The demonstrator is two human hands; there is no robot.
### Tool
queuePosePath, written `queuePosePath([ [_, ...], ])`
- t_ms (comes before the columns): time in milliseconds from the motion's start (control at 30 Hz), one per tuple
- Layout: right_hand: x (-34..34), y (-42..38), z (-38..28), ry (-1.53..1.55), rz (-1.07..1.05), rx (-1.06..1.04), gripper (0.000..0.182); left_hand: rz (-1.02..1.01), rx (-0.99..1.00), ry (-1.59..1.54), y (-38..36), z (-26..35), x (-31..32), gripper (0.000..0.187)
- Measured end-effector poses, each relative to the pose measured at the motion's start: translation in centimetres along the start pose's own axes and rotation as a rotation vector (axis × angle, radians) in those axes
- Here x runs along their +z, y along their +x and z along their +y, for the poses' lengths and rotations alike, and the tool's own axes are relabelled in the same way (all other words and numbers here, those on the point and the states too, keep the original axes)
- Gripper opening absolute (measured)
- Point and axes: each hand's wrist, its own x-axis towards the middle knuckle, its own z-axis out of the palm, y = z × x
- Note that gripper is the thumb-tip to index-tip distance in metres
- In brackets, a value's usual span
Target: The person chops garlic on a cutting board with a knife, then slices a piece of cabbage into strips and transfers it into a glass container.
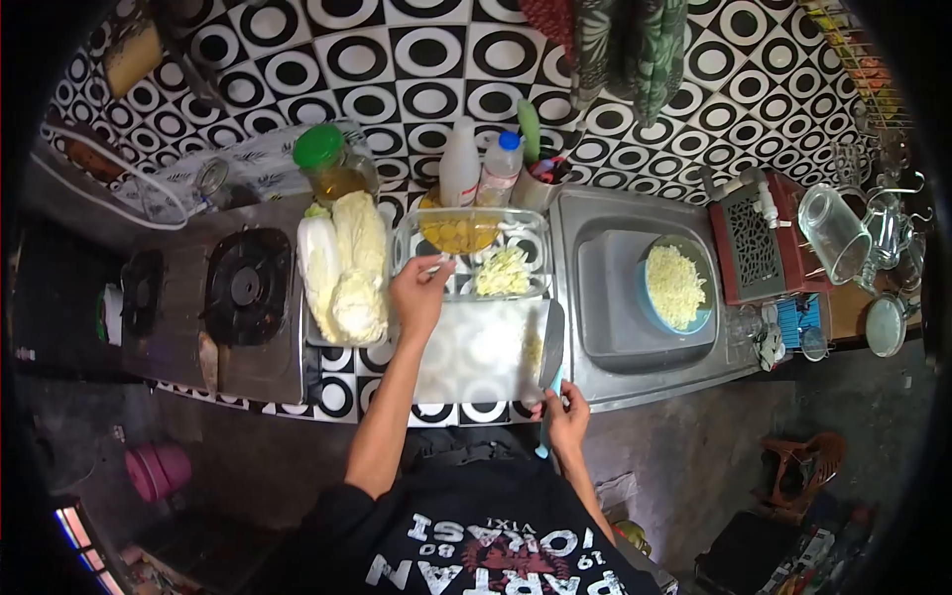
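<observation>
My left hand (424, 288) is at the near left of a clear glass dish (476, 295), its fingers pinched together; what they hold, if anything, is too small to tell. Chopped pale cabbage (503, 273) lies in the right part of that dish. In my right hand (565, 415) is a knife (553, 347) with a light blue handle, its blade pointing away from me over the right edge of a white cutting board (466, 347). Small bits lie on the board beside the blade. Whole napa cabbages (359, 268) rest left of the board.
A gas stove (248, 283) stands at the left, near a green-lidded jar (332, 169). Bottles (459, 164) stand behind the dish. Right, a sink (635, 347) holds a blue bowl (650, 302) of chopped cabbage. Glassware (836, 233) hangs at the far right.
</observation>
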Motion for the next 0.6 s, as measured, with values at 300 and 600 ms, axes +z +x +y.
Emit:
queuePosePath([
  [300, 0.3, -0.8, 0.4, -0.098, -0.064, 0.034, 0.035, -0.112, -0.087, 0.185, -5.1, -3.3, -2.8, 0.017],
  [600, 1.7, 0.0, 2.0, -0.367, -0.160, -0.105, 0.033, -0.096, -0.007, 0.259, -7.8, -2.6, -5.2, 0.017],
])
